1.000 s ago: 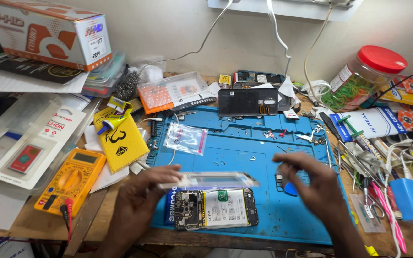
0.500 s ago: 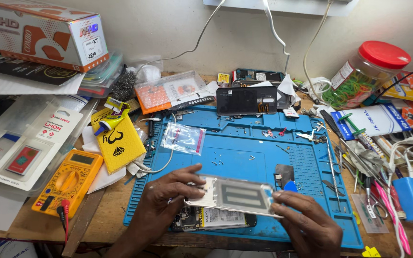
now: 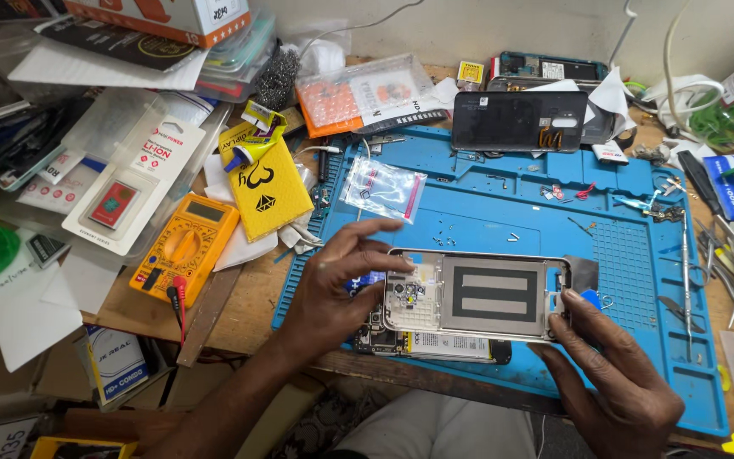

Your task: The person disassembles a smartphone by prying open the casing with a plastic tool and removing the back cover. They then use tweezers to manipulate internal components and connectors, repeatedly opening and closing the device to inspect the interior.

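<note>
My left hand (image 3: 333, 285) and my right hand (image 3: 618, 370) hold a phone back cover (image 3: 477, 293) between them, inner side up, showing a grey panel with dark strips. The left fingers grip its left end, the right fingers its right end. Directly beneath it lies an opened phone body (image 3: 435, 344) with its battery and circuit board exposed, on the blue repair mat (image 3: 503, 212). The cover hides most of that phone.
A yellow multimeter (image 3: 184, 246) with probe leads lies left of the mat. A small clear bag (image 3: 381, 189), loose screws, a dark phone (image 3: 520, 121) and tweezers (image 3: 686, 255) are on the mat. Packaging and boxes crowd the left; tools and cables crowd the right.
The back cover has turned from edge-on to flat, inner side up, and come down over the opened phone. The camera has tilted downward and moved closer.
</note>
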